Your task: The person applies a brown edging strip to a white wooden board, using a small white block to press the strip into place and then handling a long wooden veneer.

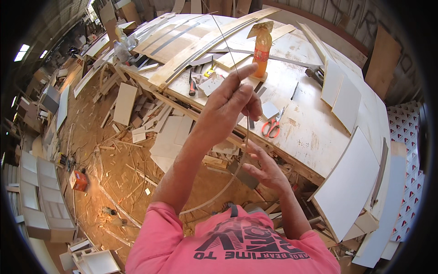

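Note:
A long, thin, flexible strip (233,177) of edging is pinched in my left hand (230,100), raised over the table's near edge. Its upper end rises past the fingers toward the far side, and its lower part curves down toward my body. Below, my right hand (269,171) has its fingers spread, close beside the strip; whether they touch it is unclear. On the white worktable (296,150), orange-handled scissors (272,125) lie just right of my left hand. A bottle of orange liquid (262,55) stands beyond it.
A dark-handled tool (192,86) and a yellow tape measure (209,71) lie on the table, left of the bottle. White panels (349,182) cover its right side. Wood offcuts (125,102) and sawdust litter the floor at left, near an orange box (78,181).

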The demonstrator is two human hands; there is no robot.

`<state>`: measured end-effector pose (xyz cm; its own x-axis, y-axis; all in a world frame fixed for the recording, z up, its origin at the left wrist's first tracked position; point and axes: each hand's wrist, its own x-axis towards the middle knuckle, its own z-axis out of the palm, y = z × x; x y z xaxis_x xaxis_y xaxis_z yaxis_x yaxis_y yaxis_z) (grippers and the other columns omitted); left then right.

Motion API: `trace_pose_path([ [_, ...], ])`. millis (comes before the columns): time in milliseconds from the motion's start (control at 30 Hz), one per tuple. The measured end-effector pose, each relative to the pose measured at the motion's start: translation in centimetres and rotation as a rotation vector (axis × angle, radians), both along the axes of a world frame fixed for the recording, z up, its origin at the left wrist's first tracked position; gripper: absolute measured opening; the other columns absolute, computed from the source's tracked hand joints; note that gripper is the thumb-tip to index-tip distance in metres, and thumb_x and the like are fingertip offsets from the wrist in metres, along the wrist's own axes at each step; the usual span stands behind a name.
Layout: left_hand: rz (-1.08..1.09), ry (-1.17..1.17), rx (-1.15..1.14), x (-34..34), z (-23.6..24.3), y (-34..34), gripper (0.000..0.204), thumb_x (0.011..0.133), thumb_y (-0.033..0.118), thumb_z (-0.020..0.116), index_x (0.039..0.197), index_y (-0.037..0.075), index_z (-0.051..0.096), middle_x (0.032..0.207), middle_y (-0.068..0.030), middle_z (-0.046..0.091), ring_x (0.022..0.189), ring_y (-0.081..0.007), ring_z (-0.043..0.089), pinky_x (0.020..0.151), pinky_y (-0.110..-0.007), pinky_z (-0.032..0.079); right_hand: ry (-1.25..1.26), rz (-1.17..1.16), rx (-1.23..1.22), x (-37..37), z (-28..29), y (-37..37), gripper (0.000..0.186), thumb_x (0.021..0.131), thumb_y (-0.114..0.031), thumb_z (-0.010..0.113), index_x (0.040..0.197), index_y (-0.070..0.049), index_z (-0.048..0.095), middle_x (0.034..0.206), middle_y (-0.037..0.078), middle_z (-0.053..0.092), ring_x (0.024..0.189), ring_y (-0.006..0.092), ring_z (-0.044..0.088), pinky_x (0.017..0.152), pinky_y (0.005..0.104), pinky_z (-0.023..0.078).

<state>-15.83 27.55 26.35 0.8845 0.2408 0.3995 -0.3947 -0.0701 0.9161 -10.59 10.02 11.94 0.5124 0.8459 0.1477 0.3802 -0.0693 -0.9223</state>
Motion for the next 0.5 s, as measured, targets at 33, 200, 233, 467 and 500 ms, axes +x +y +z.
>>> trace_pose_path([
  [33, 0.006, -0.035, -0.024, 1.0, 0.9, 0.4, 0.040, 0.101, 0.020, 0.037, 0.135, 0.000, 0.039, 0.073, -0.0050, 0.058, 0.064, -0.0110, 0.055, 0.063, -0.025, 0.045, 0.063, 0.053, -0.028, 0.0, 0.2, 1.0, 0.056, 0.091, -0.018, 0.059, 0.141, -0.007, 0.036, 0.129, 0.006, 0.054, 0.118, 0.0185, 0.050, 0.098, 0.0336, 0.040],
  [200, 0.087, -0.140, -0.210, 4.9, 2.2, 2.6, 0.041, 0.101, 0.020, 0.036, 0.136, -0.003, 0.035, 0.071, -0.0068, 0.058, 0.055, -0.0103, 0.052, 0.053, -0.022, 0.044, 0.333, 0.388, 0.092, 1.4, -0.8, 4.0, 0.045, 0.094, -0.017, 0.056, 0.135, -0.005, 0.042, 0.112, 0.009, 0.062, 0.109, 0.0216, 0.057, 0.096, 0.0337, 0.041],
  [233, 0.091, -0.170, -0.257, 5.8, 1.8, 3.0, 0.041, 0.101, 0.020, 0.037, 0.136, -0.002, 0.035, 0.070, -0.0065, 0.057, 0.054, -0.0100, 0.051, 0.051, -0.022, 0.044, 0.325, 0.410, 0.174, 1.5, -0.8, 4.1, 0.040, 0.097, -0.019, 0.050, 0.134, -0.004, 0.043, 0.106, 0.012, 0.063, 0.108, 0.0225, 0.058, 0.092, 0.0327, 0.044],
  [467, 0.375, -0.228, -0.330, 10.5, -0.7, 8.5, 0.035, 0.101, 0.035, 0.037, 0.118, 0.005, 0.043, 0.075, -0.0092, 0.060, 0.056, -0.0116, 0.054, 0.052, -0.024, 0.046, 1.083, 0.271, 0.395, 0.6, 0.8, 4.5, 0.039, 0.103, -0.025, 0.026, 0.127, 0.000, 0.044, 0.065, 0.006, 0.052, 0.054, 0.0117, 0.048, 0.063, 0.0275, 0.048],
  [500, 0.394, -0.192, -0.328, 11.0, -1.0, 9.1, 0.039, 0.101, 0.037, 0.037, 0.122, 0.005, 0.041, 0.080, -0.0112, 0.062, 0.061, -0.0135, 0.057, 0.057, -0.025, 0.048, 1.082, 0.218, 0.403, 0.9, 1.1, 4.4, 0.039, 0.103, -0.026, 0.026, 0.127, 0.000, 0.043, 0.061, 0.005, 0.048, 0.050, 0.0112, 0.044, 0.060, 0.0278, 0.047],
])
